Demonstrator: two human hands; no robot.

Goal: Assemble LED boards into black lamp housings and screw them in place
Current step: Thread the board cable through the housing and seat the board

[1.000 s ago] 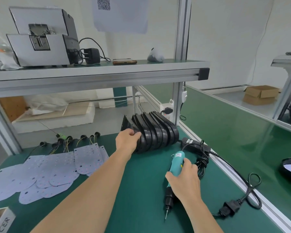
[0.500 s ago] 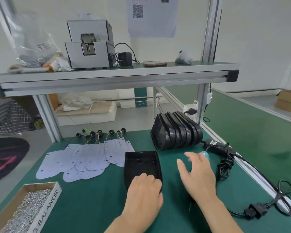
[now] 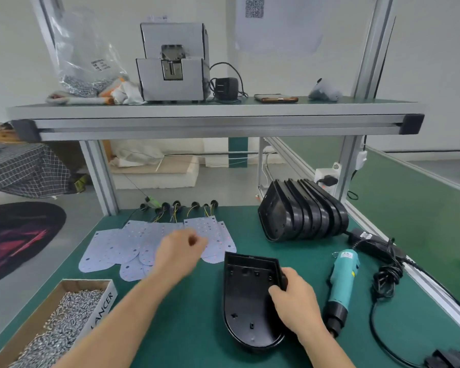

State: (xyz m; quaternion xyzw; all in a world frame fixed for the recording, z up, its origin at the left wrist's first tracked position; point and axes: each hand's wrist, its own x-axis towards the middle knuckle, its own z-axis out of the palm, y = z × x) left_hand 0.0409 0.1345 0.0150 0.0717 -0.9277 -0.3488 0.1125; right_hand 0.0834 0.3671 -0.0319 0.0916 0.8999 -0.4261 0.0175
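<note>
My left hand (image 3: pixel 179 252) is moving off the housing (image 3: pixel 247 301) and over the flat, pale LED boards (image 3: pixel 117 248), its grip too blurred to tell. My right hand (image 3: pixel 295 301) is now gripping the housing's glossy black rim as it is lying hollow-up, round end nearest me, on the green counter (image 3: pixel 186 328).

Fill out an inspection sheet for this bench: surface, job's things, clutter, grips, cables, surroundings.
Surface: green mat, level.
Job's things: black housing lies open side up; housing stack behind it; LED boards fanned at left; screw box near-left; screwdriver lying at right.
Clutter: nothing seen.
Grips: left hand over LED boards, blurred; right hand holds housing's right edge.
Cables: cord bundle at right edge.
Surroundings: shelf carrying grey machine, phone.
</note>
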